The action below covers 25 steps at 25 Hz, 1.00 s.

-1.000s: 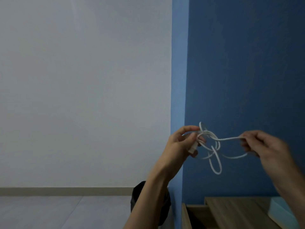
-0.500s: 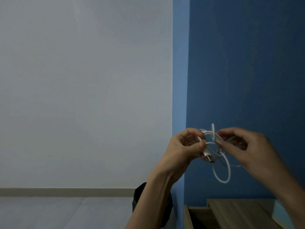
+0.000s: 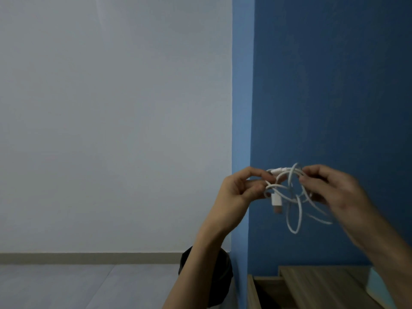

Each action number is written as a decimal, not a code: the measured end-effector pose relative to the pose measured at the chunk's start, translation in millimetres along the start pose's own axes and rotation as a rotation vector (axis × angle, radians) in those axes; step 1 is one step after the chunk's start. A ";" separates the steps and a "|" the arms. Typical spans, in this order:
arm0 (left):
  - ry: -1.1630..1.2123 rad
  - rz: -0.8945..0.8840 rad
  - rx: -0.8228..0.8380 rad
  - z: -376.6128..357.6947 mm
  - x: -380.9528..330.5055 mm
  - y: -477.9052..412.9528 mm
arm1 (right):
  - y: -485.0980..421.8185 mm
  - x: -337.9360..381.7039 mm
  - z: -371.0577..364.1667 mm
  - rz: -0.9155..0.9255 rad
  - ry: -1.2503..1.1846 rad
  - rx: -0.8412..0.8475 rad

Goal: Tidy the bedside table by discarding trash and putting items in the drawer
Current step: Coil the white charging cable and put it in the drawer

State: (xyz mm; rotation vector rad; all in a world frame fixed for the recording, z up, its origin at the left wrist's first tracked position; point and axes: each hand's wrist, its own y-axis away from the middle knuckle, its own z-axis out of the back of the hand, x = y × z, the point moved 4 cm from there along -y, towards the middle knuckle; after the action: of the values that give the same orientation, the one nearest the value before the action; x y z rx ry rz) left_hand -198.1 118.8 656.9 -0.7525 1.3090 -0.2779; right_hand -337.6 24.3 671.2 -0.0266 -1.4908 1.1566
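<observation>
A white charging cable [image 3: 294, 210] is held up in front of the blue wall, gathered into loose loops. My left hand [image 3: 239, 190] pinches the loops at their left side, and a white plug hangs just below its fingers. My right hand [image 3: 334, 188] pinches the loops from the right, slightly blurred. One long loop dangles beneath both hands. Low at the right lies the wooden bedside table [image 3: 323, 286], with its open drawer [image 3: 263, 293] showing at its left.
A black trash bin [image 3: 223, 282] stands on the floor behind my left forearm, beside the blue wall corner. A light blue object [image 3: 376, 284] sits on the table's right edge. White wall and grey floor fill the left.
The cable was stretched between hands held apart; my right hand has come in to the left one, and the cable now hangs in more loops between them.
</observation>
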 end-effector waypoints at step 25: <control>0.007 0.002 -0.291 -9.7 -23.5 -3.9 | 14.2 19.5 -15.7 0.177 0.229 0.189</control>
State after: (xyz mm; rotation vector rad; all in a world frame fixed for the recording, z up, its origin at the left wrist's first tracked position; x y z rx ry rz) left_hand -212.7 126.3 676.8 -0.9953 1.3730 -0.0888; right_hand -339.8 52.8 673.6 -0.1590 -1.1912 1.3855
